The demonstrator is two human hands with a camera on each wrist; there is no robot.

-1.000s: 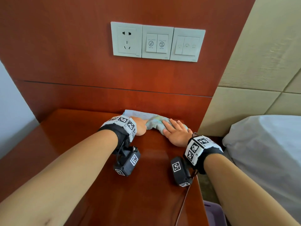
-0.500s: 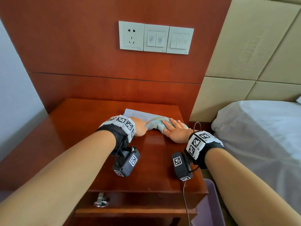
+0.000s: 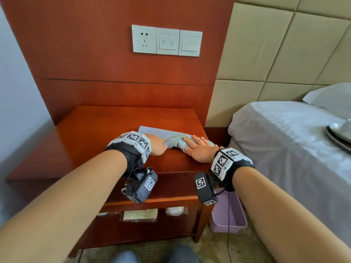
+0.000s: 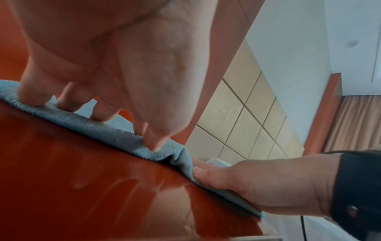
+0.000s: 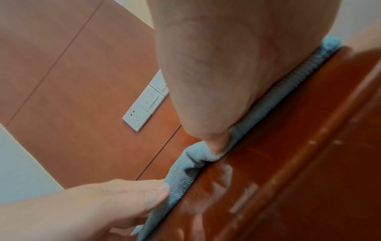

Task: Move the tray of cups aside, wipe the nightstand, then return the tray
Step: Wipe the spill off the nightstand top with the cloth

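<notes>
Stage: wiping, judged mid-task; step one looks done, step three not begun.
Tray: off the nightstand, on the bed at the right edge of the head view. Only a dark rim and shiny surface show; cups cannot be made out.
Nightstand: top carries only the cloth and both hands. Wet streaks and droplets shine on the wood in front of the cloth in both wrist views, so that strip has probably been passed over.
Cloth: light blue, partly bunched, lying toward the right front of the top, its back part spread flat.
Left hand: fingers bent down with tips pressing the cloth edge, thumb tip on it too; pressing rather than wrapped round it.
Right hand: flat, fingers straight and spread on the cloth; thumb dug into a fold at its near edge.
Done: tray moved aside; wipe under way.
Left: the back and left of the top look dry, judged still to be covered; then drop the cloth, fetch the tray from the bed, set it back.
Unclear: whether the far strip against the wall panel has been wiped.
</notes>
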